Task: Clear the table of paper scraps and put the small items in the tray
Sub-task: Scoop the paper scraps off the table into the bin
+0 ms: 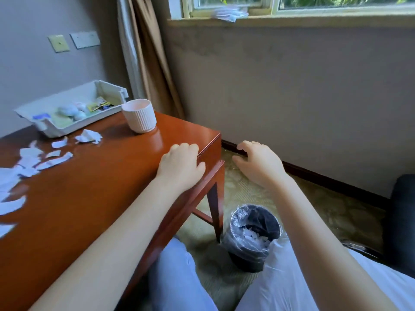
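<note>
Several white paper scraps [33, 160] lie scattered over the left part of the reddish wooden table [101, 187]. A white tray [29, 111] at the table's back left holds small items, among them a yellow packet and pale round things. My left hand [179, 167] rests at the table's right edge, fingers curled over the rim, holding nothing. Off the table to the right, my right hand [258, 162] hovers above the floor with its fingers apart and empty. Below it stands a black bin [253, 234] lined with clear plastic, with white scraps inside.
A ribbed pale cup [139, 115] stands on the table near the tray. A brown curtain [148, 52] hangs behind. A window sill [292, 19] carries crumpled paper. A dark chair [402, 221] is at the right. My knees are below the table edge.
</note>
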Demonstrator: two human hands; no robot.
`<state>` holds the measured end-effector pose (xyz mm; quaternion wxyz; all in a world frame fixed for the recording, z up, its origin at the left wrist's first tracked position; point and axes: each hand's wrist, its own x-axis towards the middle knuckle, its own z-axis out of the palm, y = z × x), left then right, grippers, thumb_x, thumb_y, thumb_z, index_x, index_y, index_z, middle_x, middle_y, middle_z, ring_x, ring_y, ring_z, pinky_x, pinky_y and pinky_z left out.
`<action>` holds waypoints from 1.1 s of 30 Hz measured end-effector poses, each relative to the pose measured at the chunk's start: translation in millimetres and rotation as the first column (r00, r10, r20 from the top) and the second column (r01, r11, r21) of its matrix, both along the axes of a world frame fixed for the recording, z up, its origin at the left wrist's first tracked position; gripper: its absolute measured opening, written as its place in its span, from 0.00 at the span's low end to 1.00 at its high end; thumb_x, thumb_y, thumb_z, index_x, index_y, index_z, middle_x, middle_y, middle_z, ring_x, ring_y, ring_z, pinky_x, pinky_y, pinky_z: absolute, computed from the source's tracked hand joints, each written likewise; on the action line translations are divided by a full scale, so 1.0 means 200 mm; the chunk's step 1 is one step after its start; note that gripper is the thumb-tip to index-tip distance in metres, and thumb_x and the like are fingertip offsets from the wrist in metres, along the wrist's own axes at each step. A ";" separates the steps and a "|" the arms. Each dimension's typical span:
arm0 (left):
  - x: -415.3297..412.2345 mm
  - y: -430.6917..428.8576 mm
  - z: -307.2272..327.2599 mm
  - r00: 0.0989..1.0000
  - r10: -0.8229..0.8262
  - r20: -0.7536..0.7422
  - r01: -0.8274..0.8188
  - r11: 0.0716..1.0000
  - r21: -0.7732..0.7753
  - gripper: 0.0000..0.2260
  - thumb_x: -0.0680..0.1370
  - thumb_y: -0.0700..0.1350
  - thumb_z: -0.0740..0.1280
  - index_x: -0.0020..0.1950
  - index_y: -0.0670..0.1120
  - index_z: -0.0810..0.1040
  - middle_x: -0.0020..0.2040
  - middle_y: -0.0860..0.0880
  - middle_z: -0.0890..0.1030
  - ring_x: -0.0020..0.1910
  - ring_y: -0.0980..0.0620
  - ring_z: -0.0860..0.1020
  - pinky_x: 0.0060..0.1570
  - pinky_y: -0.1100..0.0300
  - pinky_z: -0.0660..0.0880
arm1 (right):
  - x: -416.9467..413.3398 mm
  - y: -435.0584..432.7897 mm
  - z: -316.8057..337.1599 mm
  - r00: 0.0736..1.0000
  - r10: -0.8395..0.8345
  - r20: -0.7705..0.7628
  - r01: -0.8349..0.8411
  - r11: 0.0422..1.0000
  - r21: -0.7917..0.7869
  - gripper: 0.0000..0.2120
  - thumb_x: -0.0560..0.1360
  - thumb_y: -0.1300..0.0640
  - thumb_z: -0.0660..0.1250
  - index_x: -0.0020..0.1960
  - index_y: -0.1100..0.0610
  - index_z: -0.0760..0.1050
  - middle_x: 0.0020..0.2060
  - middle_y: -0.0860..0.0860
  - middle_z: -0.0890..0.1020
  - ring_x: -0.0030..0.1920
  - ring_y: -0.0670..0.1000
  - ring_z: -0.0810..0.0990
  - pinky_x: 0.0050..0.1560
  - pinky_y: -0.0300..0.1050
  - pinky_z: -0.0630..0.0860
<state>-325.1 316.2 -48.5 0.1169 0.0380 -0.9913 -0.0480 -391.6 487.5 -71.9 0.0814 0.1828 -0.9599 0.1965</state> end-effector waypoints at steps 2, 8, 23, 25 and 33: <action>0.10 -0.11 0.04 0.998 0.065 -0.021 -0.065 0.998 0.002 0.19 0.79 0.53 0.59 0.67 0.46 0.70 0.64 0.47 0.75 0.62 0.47 0.74 0.57 0.54 0.74 | 0.07 -0.11 0.05 0.996 0.076 -0.053 -0.077 0.997 -0.020 0.17 0.77 0.48 0.60 0.64 0.53 0.73 0.55 0.52 0.79 0.58 0.56 0.76 0.52 0.48 0.75; 0.37 -0.47 0.12 0.960 0.278 0.003 -0.278 0.960 0.033 0.20 0.79 0.53 0.60 0.69 0.47 0.68 0.65 0.46 0.74 0.64 0.47 0.72 0.58 0.53 0.74 | 0.22 -0.50 0.12 0.951 0.299 -0.079 -0.300 0.954 0.008 0.15 0.78 0.49 0.60 0.62 0.54 0.73 0.54 0.51 0.79 0.54 0.54 0.78 0.43 0.41 0.70; 0.77 -1.29 0.00 0.811 0.579 0.088 -0.581 0.814 -0.004 0.30 0.77 0.58 0.59 0.74 0.44 0.58 0.76 0.46 0.59 0.76 0.46 0.56 0.72 0.44 0.59 | 0.30 -1.49 0.10 0.840 0.533 0.101 -0.540 0.839 0.063 0.22 0.78 0.47 0.61 0.69 0.53 0.67 0.64 0.53 0.74 0.62 0.56 0.73 0.59 0.52 0.75; 0.75 -1.39 -0.02 0.798 0.589 0.126 -0.591 0.806 -0.030 0.36 0.76 0.62 0.59 0.76 0.44 0.50 0.78 0.46 0.50 0.77 0.46 0.47 0.74 0.43 0.51 | 0.25 -1.61 0.07 0.867 0.492 0.077 -0.497 0.864 0.079 0.26 0.76 0.44 0.62 0.71 0.52 0.64 0.68 0.54 0.69 0.67 0.57 0.68 0.63 0.55 0.71; 0.61 -1.74 -0.05 0.688 0.641 0.340 -0.668 0.742 -0.047 0.53 0.67 0.75 0.57 0.76 0.46 0.36 0.77 0.40 0.38 0.76 0.42 0.37 0.74 0.42 0.43 | 0.05 -2.07 0.01 0.860 0.481 0.169 -0.498 0.863 0.084 0.45 0.65 0.25 0.61 0.76 0.44 0.52 0.77 0.53 0.52 0.76 0.61 0.48 0.72 0.68 0.49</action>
